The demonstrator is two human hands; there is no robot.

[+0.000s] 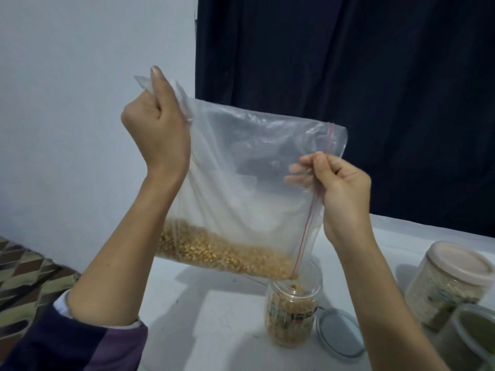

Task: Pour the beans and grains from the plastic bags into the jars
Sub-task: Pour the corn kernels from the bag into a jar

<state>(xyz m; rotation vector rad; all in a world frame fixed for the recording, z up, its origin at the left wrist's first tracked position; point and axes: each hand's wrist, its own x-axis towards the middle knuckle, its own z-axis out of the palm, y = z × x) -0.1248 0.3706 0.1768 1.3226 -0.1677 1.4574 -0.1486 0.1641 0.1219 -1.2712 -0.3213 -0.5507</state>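
Observation:
A clear zip bag [249, 167] with a red seal strip hangs tilted above the white table [214, 311]. Yellow grains [222, 253] lie along its lower edge and spill from the bottom right corner into an open glass jar [292, 314] partly filled with the same grains. My left hand [158, 127] grips the bag's upper left corner, held high. My right hand [340, 188] pinches the seal edge on the right side, just above the jar.
A grey jar lid [338, 334] lies on the table right of the open jar. At the right edge stand a lidded jar of pale grains [450, 282] and a container with green contents [471, 341]. A patterned cloth [29, 271] is at the left; a dark curtain [348, 76] hangs behind.

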